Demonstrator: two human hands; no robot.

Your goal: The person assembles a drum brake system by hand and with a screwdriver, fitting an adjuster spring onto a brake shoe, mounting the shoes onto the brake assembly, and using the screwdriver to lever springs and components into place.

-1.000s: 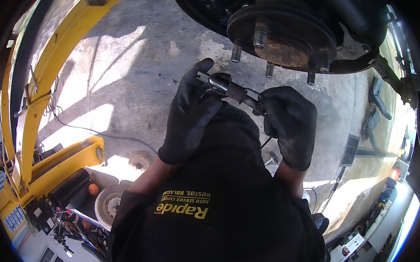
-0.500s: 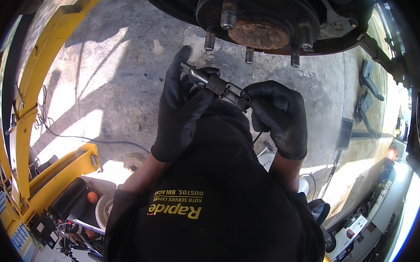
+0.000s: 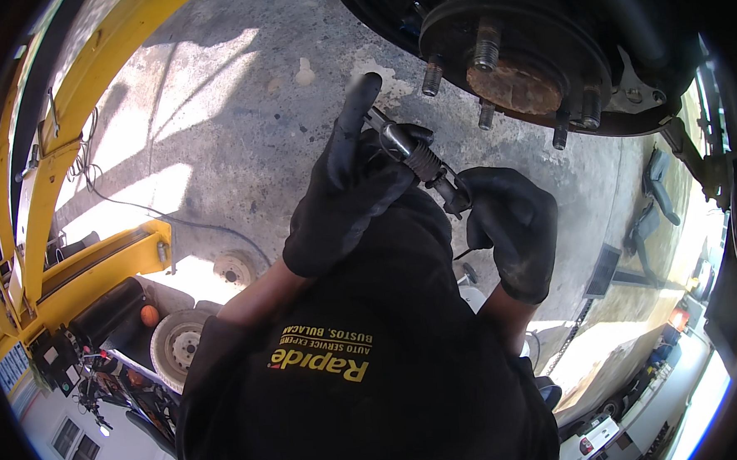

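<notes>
Dark metal cylindrical tool with a spring-like middle (image 3: pixel 419 156) sat between my two black-gloved hands, just below the rusty wheel hub with threaded studs (image 3: pixel 514 64). My left hand (image 3: pixel 345 189) gripped its upper end, index finger extended; my right hand (image 3: pixel 510 227) clasped its lower end. Grey concrete floor (image 3: pixel 212 113) lay beneath.
</notes>
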